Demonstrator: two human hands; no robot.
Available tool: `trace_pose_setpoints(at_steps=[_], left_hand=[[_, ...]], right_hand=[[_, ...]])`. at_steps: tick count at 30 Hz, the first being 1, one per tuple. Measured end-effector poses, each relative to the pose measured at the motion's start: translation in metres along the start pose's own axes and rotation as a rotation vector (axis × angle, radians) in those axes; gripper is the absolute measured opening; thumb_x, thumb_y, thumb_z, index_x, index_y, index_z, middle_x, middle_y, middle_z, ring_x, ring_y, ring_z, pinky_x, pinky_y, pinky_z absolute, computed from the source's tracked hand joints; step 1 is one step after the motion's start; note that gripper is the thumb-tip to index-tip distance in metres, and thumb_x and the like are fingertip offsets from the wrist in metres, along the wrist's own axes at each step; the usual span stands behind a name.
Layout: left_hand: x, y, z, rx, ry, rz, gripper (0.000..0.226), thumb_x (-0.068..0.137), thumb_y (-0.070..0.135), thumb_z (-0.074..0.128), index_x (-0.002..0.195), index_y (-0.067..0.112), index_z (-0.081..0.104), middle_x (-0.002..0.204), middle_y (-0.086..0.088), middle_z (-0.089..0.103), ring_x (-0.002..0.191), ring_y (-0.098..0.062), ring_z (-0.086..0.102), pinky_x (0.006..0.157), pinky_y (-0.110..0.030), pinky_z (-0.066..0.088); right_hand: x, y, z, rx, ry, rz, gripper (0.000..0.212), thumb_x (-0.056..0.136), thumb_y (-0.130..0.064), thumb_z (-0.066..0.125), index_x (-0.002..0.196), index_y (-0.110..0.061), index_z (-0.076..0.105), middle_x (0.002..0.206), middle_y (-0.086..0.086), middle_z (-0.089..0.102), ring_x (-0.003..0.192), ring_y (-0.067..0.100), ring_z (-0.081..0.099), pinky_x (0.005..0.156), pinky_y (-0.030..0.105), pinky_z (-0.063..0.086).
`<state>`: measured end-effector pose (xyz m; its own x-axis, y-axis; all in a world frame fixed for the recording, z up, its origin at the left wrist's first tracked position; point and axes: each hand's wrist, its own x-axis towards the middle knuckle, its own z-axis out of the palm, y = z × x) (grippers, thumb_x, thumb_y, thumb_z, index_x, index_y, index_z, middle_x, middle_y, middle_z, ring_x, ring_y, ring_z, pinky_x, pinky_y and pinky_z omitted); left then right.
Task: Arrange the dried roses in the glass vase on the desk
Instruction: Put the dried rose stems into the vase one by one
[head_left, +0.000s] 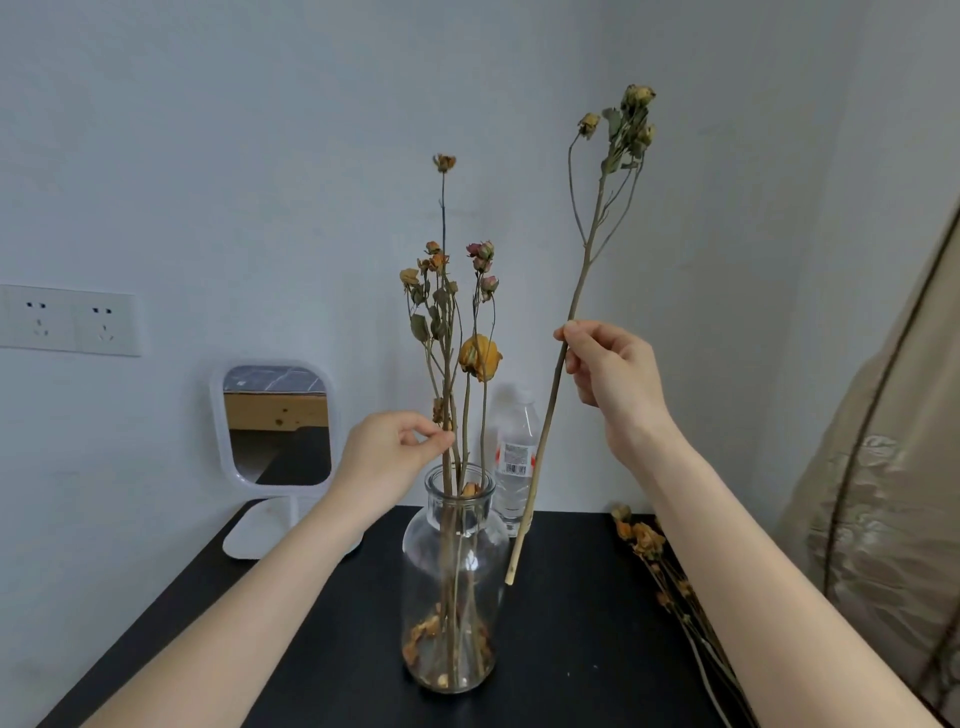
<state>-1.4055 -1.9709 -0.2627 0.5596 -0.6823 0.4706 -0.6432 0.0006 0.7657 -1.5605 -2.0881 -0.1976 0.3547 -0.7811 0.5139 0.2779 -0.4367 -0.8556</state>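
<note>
1. Your left hand (387, 452) pinches the stems of the dried roses (479, 357) standing in the glass vase (488, 571), with its fingers (436, 439) closed on them just above the vase mouth. This grip likely steadies the bunch and keeps a gap open in the neck.
2. Your right hand (608, 374) grasps a single rose stem (580, 273) at mid-length. The stem is near upright and leans right. Its cut end hangs outside the vase, just beside the vase's right shoulder and below the rim, so it probably needs lifting before insertion.
3. The held stem is thin, pale and woody. It forks above your fingers (576, 332) into shrivelled yellow-green buds and looks brittle.
4. The loose roses (644, 545) lie on the surface (311, 649), right of the vase.
</note>
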Motion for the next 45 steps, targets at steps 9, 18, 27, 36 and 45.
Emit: trace_pose_setpoints(at_steps=[9, 18, 27, 36, 45], left_hand=[[-0.019, -0.033, 0.007, 0.012, 0.053, -0.009, 0.007, 0.082, 0.026, 0.066, 0.079, 0.023, 0.071, 0.042, 0.011, 0.048, 0.048, -0.004, 0.047, 0.051, -0.008, 0.034], [-0.036, -0.043, 0.025, -0.081, 0.113, -0.059, 0.029, 0.083, 0.038, 0.06, 0.107, 0.022, 0.059, 0.081, -0.001, 0.055, 0.075, -0.01, 0.054, 0.058, -0.009, 0.04], [-0.044, -0.054, 0.053, -0.158, -0.11, -0.142, 0.053, 0.065, 0.052, 0.072, 0.107, 0.041, 0.042, 0.103, 0.027, 0.049, 0.093, 0.006, 0.047, 0.069, -0.007, 0.031], [-0.041, -0.062, 0.068, -0.173, -0.037, -0.15, 0.051, 0.064, 0.059, 0.069, 0.107, 0.043, 0.046, 0.109, 0.019, 0.056, 0.103, -0.005, 0.051, 0.082, -0.019, 0.039], [-0.044, -0.061, 0.068, -0.201, -0.001, -0.132, 0.043, 0.055, 0.068, 0.064, 0.088, 0.049, 0.047, 0.099, 0.022, 0.057, 0.098, -0.001, 0.052, 0.076, -0.019, 0.04]], right_hand=[[0.001, -0.008, 0.006, 0.139, 0.029, -0.152, 0.024, 0.094, -0.011, 0.049, 0.074, -0.017, 0.062, 0.043, -0.013, 0.047, 0.038, 0.0, 0.037, 0.04, 0.009, 0.029], [0.015, -0.019, 0.016, 0.214, 0.076, -0.234, 0.025, 0.095, -0.009, 0.049, 0.074, -0.017, 0.06, 0.052, -0.007, 0.046, 0.04, 0.0, 0.037, 0.041, 0.01, 0.029], [0.012, -0.002, 0.028, 0.081, 0.024, -0.209, 0.021, 0.096, -0.013, 0.048, 0.08, -0.019, 0.06, 0.059, -0.005, 0.047, 0.045, -0.002, 0.041, 0.046, 0.008, 0.033], [-0.001, 0.033, 0.032, -0.262, -0.112, -0.12, 0.016, 0.097, -0.018, 0.046, 0.094, -0.011, 0.059, 0.064, -0.005, 0.051, 0.057, 0.002, 0.047, 0.057, 0.014, 0.039], [-0.024, 0.061, 0.024, -0.498, -0.308, -0.101, 0.016, 0.088, -0.026, 0.061, 0.08, -0.015, 0.069, 0.068, -0.001, 0.064, 0.06, 0.005, 0.053, 0.061, 0.02, 0.046]])
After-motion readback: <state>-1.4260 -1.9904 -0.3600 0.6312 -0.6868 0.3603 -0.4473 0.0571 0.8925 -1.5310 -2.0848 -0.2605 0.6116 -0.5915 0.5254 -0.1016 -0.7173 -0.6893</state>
